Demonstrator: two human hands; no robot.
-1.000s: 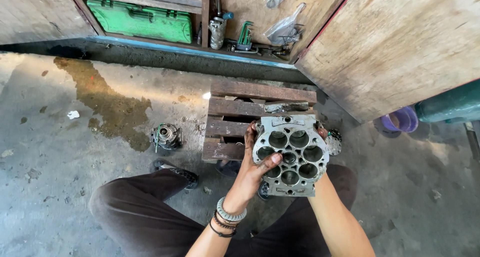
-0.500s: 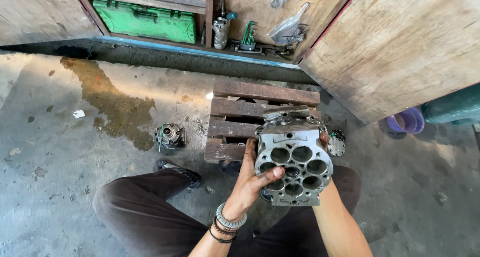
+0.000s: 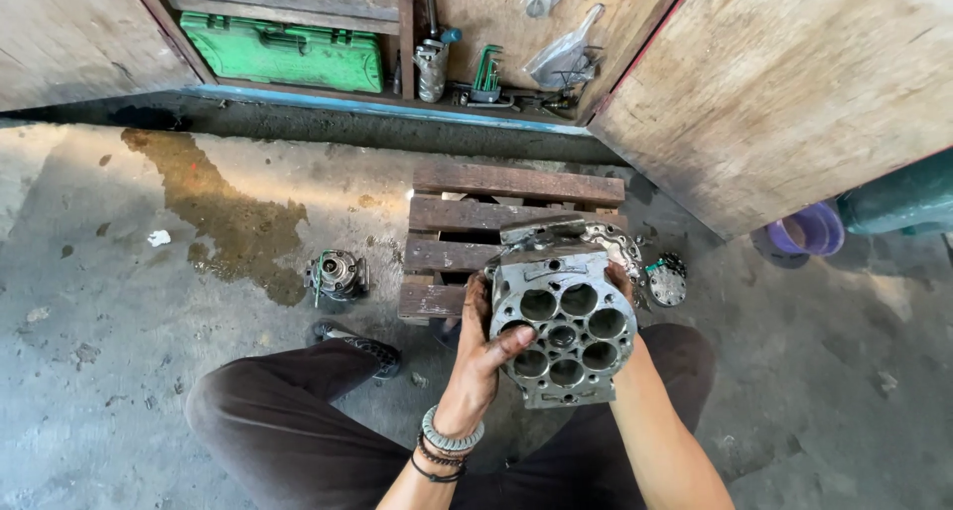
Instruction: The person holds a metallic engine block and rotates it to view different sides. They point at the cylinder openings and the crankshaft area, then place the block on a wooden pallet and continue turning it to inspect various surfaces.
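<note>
Grey metal block (image 3: 563, 331) with round bores, held up above the lap, just before a wooden pallet (image 3: 501, 222). Left hand (image 3: 483, 351) clamped on its left edge, thumb across a bore; right hand (image 3: 623, 284) mostly hidden behind, grip unclear. Small part (image 3: 337, 275) on floor, left.

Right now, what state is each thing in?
Grey metal cylinder block with round bores: held up, bores facing the camera.
Left hand: grip on the block's left side, thumb across its face.
Right hand: mostly hidden behind the block.
Green plastic tool case: closed, on the shelf.
Wooden cabinet door: open.
</note>
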